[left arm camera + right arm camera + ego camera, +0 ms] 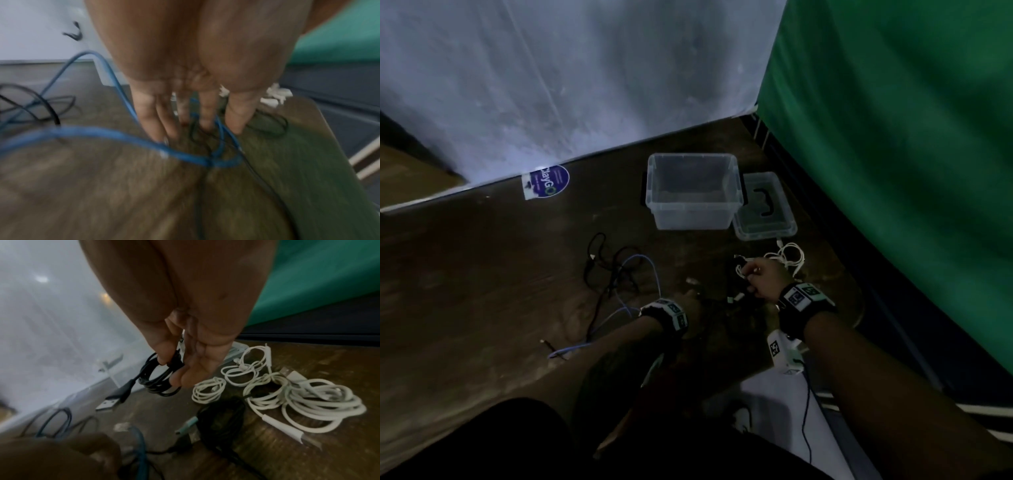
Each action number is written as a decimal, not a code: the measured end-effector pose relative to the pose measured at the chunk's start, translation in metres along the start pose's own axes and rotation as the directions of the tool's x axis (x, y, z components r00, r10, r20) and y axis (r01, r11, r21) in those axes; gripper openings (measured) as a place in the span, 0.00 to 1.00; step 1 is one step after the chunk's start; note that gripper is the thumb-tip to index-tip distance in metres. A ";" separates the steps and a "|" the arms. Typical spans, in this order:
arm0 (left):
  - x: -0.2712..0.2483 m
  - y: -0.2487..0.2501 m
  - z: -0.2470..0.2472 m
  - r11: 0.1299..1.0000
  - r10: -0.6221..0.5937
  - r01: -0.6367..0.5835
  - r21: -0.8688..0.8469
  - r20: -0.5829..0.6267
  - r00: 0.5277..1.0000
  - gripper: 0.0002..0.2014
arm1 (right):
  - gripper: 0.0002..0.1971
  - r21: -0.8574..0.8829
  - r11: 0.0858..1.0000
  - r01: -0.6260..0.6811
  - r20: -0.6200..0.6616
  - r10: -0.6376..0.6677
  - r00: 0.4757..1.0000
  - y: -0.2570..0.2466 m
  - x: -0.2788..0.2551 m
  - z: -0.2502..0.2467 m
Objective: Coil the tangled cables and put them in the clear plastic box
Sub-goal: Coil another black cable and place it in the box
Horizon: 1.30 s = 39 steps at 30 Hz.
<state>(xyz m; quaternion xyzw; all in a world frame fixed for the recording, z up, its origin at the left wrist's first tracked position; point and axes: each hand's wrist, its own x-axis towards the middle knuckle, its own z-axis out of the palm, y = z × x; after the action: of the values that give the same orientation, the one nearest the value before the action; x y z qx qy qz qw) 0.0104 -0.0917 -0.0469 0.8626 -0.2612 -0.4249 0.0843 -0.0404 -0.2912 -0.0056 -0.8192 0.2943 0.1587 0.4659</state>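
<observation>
Coiling is partly done: right hand (185, 353) pinches a coiled black USB cable (158, 379), white coils (308, 395) lie right, left hand's (185, 81) straight fingers touch the tangled blue cable (115, 138), and the far clear plastic box (693, 192) holds nothing.

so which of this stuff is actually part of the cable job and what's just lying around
Part of the job:
- clear box, open, nothing in it
- black coil held in the right hand
- white coils on the floor
- blue cable, loose, by the left hand
- black cable, tangled

Lying about:
- lid beside the box
- purple sticker
- green cloth
</observation>
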 end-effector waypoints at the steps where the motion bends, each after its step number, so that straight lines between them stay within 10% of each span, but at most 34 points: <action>1: 0.000 -0.002 0.002 0.995 0.044 -0.043 0.091 -0.015 0.999 0.27 | 0.11 -0.036 0.999 -0.003 0.008 0.003 1.000 -0.001 0.003 0.003; 19: -0.027 -0.030 -0.053 0.888 0.069 -0.220 -0.404 -0.356 0.932 0.07 | 0.10 -0.268 0.963 0.013 -0.053 -0.028 0.998 -0.018 0.031 0.045; 23: -0.040 -0.035 -0.066 0.856 0.123 -0.292 -0.427 -0.381 0.916 0.07 | 0.10 -0.082 0.982 0.168 -0.128 -0.178 0.976 -0.035 0.006 0.033; 29: -0.068 -0.028 -0.098 0.775 0.191 -0.406 -0.484 -0.433 0.881 0.07 | 0.07 0.024 0.938 0.345 0.156 -0.344 0.926 -0.067 -0.045 0.021; 39: -0.111 -0.013 -0.122 0.654 0.323 -0.423 -0.627 -0.273 0.906 0.05 | 0.11 0.406 0.781 0.474 -0.151 -0.455 0.878 -0.128 -0.099 -0.040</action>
<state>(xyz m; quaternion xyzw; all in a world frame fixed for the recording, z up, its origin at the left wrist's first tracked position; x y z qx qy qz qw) 0.0542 -0.0314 0.1011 0.7272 -0.2549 -0.4032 0.4936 -0.0372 -0.2418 0.1541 -0.7459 0.1215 -0.0481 0.6531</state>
